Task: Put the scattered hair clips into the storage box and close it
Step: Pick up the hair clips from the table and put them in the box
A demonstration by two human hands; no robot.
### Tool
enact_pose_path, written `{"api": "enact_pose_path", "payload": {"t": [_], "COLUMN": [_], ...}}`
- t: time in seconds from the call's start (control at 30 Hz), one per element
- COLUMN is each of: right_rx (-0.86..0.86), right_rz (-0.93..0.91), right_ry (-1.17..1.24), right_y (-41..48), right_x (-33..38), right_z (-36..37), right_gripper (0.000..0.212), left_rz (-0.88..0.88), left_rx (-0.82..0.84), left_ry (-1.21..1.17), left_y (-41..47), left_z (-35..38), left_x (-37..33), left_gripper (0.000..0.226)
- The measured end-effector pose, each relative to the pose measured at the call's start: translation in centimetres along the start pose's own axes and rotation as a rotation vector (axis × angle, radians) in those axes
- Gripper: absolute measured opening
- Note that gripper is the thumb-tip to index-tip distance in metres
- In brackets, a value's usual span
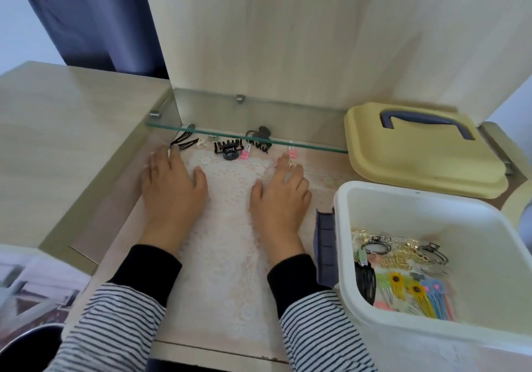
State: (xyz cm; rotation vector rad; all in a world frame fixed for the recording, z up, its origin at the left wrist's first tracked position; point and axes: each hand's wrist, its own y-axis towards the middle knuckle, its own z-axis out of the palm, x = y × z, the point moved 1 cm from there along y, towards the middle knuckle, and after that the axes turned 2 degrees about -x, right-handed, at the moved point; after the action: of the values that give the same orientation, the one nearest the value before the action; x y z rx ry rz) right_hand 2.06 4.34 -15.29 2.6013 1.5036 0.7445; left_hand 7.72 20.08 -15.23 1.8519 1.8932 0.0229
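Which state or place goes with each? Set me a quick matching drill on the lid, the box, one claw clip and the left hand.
1. yellow lid
2. storage box
3. black claw clip
4. left hand

A. flat on the lace mat, holding nothing
B. open, with hair clips inside
C. on the table by the front edge of the glass shelf
D. off the box, lying behind it, handle up

Pairs: 1-D, 2-B, 3-C, 4-A
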Motion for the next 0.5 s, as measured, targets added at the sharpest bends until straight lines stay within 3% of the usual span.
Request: {"api": "enact_pose_path", "payload": {"t": [0.17, 0.5], "right_rx": [0.002, -0.034], "right_rz": [0.018, 0.011], "right_ry": [0.005, 0.068], "right_y": [0.39, 0.37], "right_x": [-0.23, -0.51], "right_z": [0.44, 0.68], "right_gripper": [0.074, 0.061], "left_rz": [-0.012, -0.021], "left_rx": [0.035, -0.099], "left_ry": [-0.017, -0.172], "left_y": [-0.02, -0.38], "left_z": [1.03, 1.03], "left_x": [0.64, 1.03], "left_gripper": [0.061, 0.051]}}
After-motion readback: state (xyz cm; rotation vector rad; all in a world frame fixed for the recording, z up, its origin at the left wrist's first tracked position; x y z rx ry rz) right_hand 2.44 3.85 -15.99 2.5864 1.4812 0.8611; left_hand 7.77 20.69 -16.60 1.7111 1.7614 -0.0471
